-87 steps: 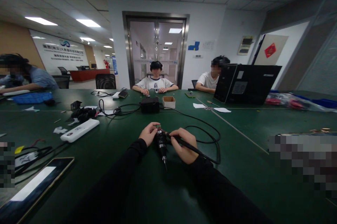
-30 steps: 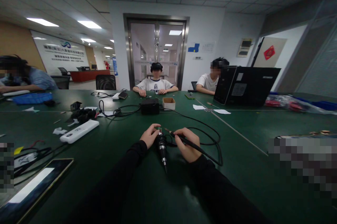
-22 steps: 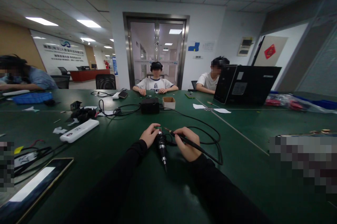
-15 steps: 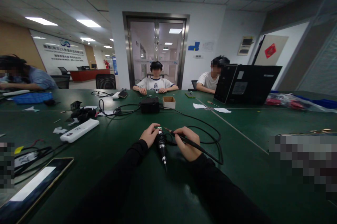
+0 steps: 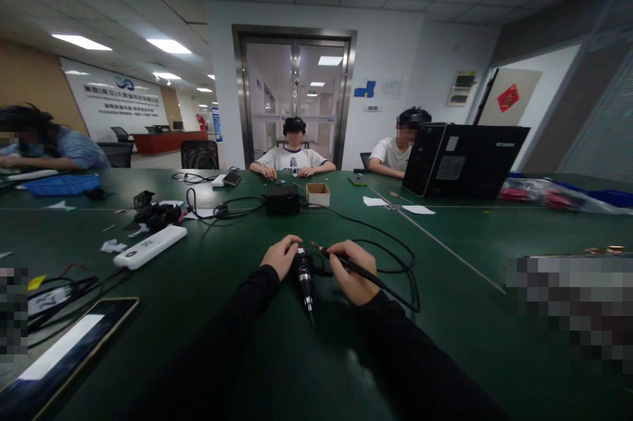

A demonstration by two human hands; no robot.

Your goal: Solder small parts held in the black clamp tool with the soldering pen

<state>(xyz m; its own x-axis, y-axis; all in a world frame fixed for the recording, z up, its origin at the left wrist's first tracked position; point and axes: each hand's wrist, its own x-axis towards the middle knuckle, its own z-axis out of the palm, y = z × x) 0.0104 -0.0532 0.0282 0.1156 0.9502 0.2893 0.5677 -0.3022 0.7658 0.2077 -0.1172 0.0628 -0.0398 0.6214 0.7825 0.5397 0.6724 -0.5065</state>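
My right hand (image 5: 354,270) grips a soldering iron (image 5: 363,270) like a pen, its thin tip pointing left toward my other hand. My left hand (image 5: 281,256) rests on the table with thumb and fingers drawn together at the far end of a black and silver screwdriver-like tool (image 5: 304,281). That tool lies with its narrow point toward me, between both hands. A tiny reddish bit shows by the left fingertips; what they pinch, if anything, is too small to make out. A black cable (image 5: 413,276) loops behind and to the right of the right hand.
Ahead on the green table stand a black box (image 5: 281,199) and a small open carton (image 5: 318,195). Leftward lie a white power strip (image 5: 151,247) and a phone (image 5: 69,358). A black computer case (image 5: 465,160) stands at the right. Other people sit around the table.
A small white and green piece showed at my left fingertips earlier and is no longer visible there. The right hand and soldering iron have hardly moved.
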